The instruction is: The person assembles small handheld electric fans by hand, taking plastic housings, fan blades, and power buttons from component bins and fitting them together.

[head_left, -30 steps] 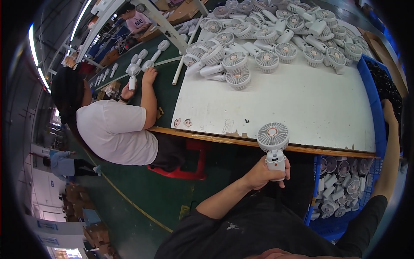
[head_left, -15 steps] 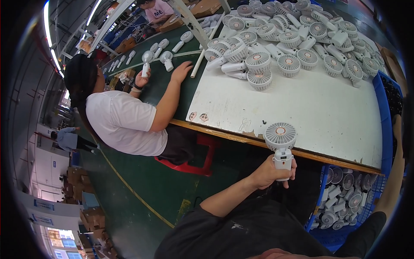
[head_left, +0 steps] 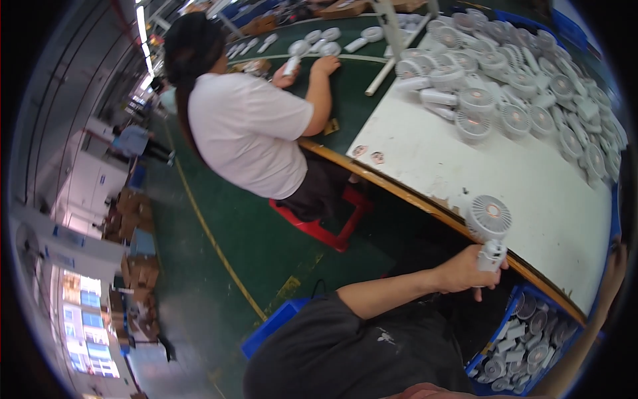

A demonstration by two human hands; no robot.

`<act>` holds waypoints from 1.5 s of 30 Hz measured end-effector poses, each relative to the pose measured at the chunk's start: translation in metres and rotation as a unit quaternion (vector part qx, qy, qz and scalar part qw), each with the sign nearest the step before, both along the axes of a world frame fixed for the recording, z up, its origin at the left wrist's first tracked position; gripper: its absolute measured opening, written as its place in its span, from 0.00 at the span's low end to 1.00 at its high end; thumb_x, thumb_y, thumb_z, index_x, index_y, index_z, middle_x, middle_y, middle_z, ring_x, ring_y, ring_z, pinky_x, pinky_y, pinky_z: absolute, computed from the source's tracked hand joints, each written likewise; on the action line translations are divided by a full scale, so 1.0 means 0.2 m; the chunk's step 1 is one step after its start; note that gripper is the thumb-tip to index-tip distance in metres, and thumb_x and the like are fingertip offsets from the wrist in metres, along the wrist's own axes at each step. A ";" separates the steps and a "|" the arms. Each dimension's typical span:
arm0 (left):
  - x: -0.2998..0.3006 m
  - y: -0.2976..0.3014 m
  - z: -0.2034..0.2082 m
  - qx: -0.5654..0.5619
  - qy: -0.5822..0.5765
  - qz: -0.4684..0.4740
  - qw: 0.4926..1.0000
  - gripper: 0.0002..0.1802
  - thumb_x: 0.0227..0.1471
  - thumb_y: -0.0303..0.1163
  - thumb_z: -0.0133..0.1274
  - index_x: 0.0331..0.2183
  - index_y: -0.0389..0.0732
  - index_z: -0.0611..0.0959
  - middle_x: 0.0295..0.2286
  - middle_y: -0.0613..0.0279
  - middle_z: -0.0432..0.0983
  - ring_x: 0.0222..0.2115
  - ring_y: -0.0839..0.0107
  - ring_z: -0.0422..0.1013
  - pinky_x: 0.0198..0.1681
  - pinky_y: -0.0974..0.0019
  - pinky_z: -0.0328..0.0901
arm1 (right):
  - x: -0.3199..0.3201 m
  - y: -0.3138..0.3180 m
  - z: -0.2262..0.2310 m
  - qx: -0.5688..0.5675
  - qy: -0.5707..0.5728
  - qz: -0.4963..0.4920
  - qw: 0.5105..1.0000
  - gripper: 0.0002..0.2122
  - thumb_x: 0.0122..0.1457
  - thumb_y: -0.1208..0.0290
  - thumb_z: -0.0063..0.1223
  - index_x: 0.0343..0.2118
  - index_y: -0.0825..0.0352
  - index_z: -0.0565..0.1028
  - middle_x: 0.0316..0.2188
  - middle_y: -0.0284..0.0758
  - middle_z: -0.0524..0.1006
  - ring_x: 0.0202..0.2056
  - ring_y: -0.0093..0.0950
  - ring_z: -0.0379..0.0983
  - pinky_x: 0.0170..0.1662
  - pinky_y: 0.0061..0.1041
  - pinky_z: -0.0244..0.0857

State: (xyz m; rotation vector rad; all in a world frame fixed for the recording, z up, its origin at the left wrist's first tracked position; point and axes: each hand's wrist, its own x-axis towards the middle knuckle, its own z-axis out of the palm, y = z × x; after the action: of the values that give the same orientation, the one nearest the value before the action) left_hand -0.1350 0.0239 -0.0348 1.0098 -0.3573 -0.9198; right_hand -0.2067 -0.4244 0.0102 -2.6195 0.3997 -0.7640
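The left hand [head_left: 475, 271], right of centre in the lower half of the frame, is closed around the handle of a white handheld fan [head_left: 489, 218], with the grille facing up and the head toward the top of the frame. Hold the handle firmly but without squeezing; the slim neck is judged the weaker point, so avoid bending it. The fan head overlaps the front edge of the white table [head_left: 412, 143] in this view; whether it touches cannot be told, so maintain clearance to prevent scuffing the grille. The right hand [head_left: 617, 266], at the far right of the frame, is beside the blue tray [head_left: 615, 219]; its finger opening and any contents cannot be determined. Hold the left wrist steady while the right arm is extended. Guard the handle against slipping toward the blue crate [head_left: 497, 331] at lower right, and avoid disturbing the piled fans [head_left: 516, 121] at upper right.
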 end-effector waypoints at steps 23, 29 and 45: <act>-0.13 0.03 -0.03 0.062 -0.197 0.194 0.959 0.15 0.49 0.24 0.57 0.41 0.34 0.77 0.33 0.61 0.75 0.36 0.75 0.70 0.42 0.67 0.67 | -0.10 1.45 -0.30 0.533 0.004 0.182 0.826 0.05 0.64 0.72 0.52 0.35 0.68 0.71 0.28 0.27 0.71 0.29 0.16 0.67 0.35 0.15 0.61; -0.15 0.03 -0.02 0.095 -0.166 0.138 0.972 0.14 0.50 0.26 0.57 0.41 0.34 0.79 0.35 0.60 0.78 0.38 0.74 0.72 0.44 0.67 0.67 | -0.11 1.49 -0.26 0.571 0.019 0.164 0.804 0.04 0.60 0.76 0.55 0.34 0.68 0.71 0.29 0.26 0.71 0.32 0.15 0.67 0.39 0.14 0.60; -0.16 0.07 -0.01 -0.004 0.022 -0.075 0.997 0.18 0.57 0.40 0.56 0.39 0.35 0.73 0.25 0.61 0.72 0.23 0.75 0.73 0.16 0.73 0.72 | -0.06 1.46 0.01 0.155 -0.012 0.310 0.938 0.16 0.47 0.87 0.54 0.41 0.71 0.74 0.38 0.44 0.73 0.37 0.40 0.72 0.40 0.32 0.67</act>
State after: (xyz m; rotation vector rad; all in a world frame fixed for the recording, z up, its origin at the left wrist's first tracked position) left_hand -0.1672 0.0380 -0.0376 0.9627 -0.4040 -1.0732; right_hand -0.2188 -0.1328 0.0114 -2.2310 -0.2919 -0.4650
